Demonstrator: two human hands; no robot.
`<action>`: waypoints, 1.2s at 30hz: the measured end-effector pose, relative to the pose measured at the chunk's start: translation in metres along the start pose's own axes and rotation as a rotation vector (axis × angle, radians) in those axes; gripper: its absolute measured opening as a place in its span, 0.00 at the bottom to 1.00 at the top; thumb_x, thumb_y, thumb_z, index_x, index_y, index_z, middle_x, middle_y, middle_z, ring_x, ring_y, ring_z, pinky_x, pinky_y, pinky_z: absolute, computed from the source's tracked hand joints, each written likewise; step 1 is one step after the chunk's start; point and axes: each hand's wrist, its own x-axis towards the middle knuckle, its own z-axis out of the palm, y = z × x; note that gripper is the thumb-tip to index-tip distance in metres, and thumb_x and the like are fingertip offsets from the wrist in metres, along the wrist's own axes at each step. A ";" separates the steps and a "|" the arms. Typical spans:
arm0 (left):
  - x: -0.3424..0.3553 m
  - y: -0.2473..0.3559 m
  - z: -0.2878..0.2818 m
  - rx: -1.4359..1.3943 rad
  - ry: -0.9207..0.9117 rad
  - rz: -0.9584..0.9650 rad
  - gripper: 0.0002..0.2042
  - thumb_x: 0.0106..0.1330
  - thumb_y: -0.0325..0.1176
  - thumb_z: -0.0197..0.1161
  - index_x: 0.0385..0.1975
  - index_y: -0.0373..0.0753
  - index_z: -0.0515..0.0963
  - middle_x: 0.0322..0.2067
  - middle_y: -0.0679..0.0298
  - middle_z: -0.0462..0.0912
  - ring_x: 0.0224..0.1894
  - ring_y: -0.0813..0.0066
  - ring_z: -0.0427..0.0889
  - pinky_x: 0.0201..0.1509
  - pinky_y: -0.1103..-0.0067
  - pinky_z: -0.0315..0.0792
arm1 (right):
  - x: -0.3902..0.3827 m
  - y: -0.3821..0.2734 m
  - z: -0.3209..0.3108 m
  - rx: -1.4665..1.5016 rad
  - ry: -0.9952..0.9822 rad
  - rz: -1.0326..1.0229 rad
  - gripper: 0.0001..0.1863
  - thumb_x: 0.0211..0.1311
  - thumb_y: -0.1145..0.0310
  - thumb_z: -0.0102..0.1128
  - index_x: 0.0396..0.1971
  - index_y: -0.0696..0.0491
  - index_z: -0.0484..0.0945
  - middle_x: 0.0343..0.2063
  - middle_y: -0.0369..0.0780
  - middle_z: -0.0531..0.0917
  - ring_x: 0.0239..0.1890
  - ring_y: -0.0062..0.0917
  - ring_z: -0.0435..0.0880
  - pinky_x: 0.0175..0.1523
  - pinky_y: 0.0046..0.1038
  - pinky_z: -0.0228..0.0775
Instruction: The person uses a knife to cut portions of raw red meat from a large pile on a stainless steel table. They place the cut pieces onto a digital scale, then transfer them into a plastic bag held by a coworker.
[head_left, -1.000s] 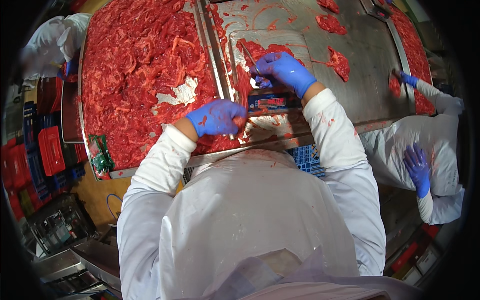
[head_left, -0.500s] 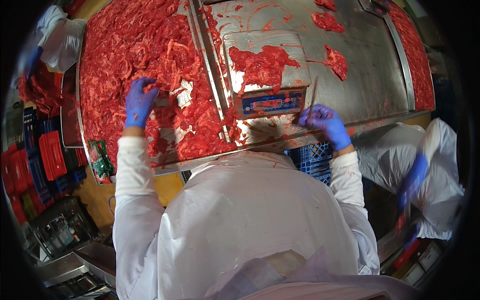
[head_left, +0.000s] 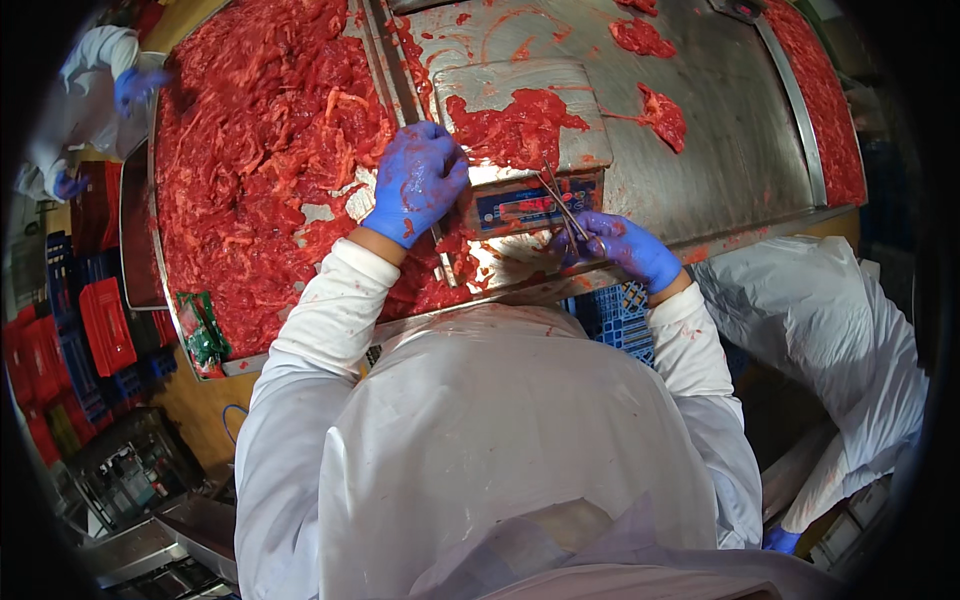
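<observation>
The person's left hand (head_left: 415,185), in a blood-smeared blue glove, is hovering over or resting on the long steel divider (head_left: 385,65) beside the weighing scale; the view is not showing which. Its fingers are curling inward, and I cannot tell whether they are gripping anything, since the back of the hand is hiding the fingertips.

The right hand (head_left: 622,248), also blue-gloved, is closing its thumb and fingers around a slim, two-armed metal tool (head_left: 562,203). The tool is pointing up and to the left, its narrow arms standing slightly apart and crossing in front of the scale's blue display panel (head_left: 500,212) with a red-lit readout.

A flat, ragged piece of red raw meat (head_left: 520,125) is lying on the scale's square steel platform (head_left: 585,145), overhanging its front edge. The scale is sitting on the stainless-steel bench (head_left: 740,165). Left of the divider, a broad heap of red meat strips (head_left: 270,140) is covering the surface, with a crumpled green package (head_left: 203,328) lying at its near left corner. A smaller red meat scrap (head_left: 663,118) is lying right of the scale. Below the bench edge, a blue latticed plastic crate (head_left: 618,322) is showing.
</observation>
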 end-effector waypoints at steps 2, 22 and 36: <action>0.001 0.006 0.004 -0.035 0.106 0.053 0.11 0.63 0.40 0.70 0.39 0.42 0.86 0.40 0.59 0.83 0.46 0.54 0.82 0.52 0.62 0.77 | 0.011 0.004 0.000 0.117 0.039 0.036 0.19 0.75 0.56 0.62 0.52 0.57 0.80 0.49 0.41 0.85 0.48 0.25 0.86 0.58 0.31 0.79; -0.105 -0.112 -0.004 0.279 -0.181 -0.374 0.11 0.59 0.40 0.70 0.35 0.40 0.87 0.48 0.57 0.83 0.56 0.50 0.80 0.62 0.61 0.73 | 0.065 0.042 0.075 -0.279 -0.134 0.364 0.14 0.62 0.71 0.72 0.48 0.54 0.86 0.34 0.35 0.86 0.38 0.18 0.85 0.47 0.25 0.79; 0.009 -0.018 0.014 0.071 0.161 -0.211 0.36 0.58 0.32 0.68 0.71 0.37 0.67 0.68 0.42 0.71 0.72 0.42 0.66 0.76 0.59 0.62 | 0.041 -0.025 -0.010 -0.282 0.252 -0.185 0.04 0.68 0.76 0.65 0.36 0.56 0.77 0.35 0.37 0.85 0.40 0.19 0.82 0.49 0.24 0.74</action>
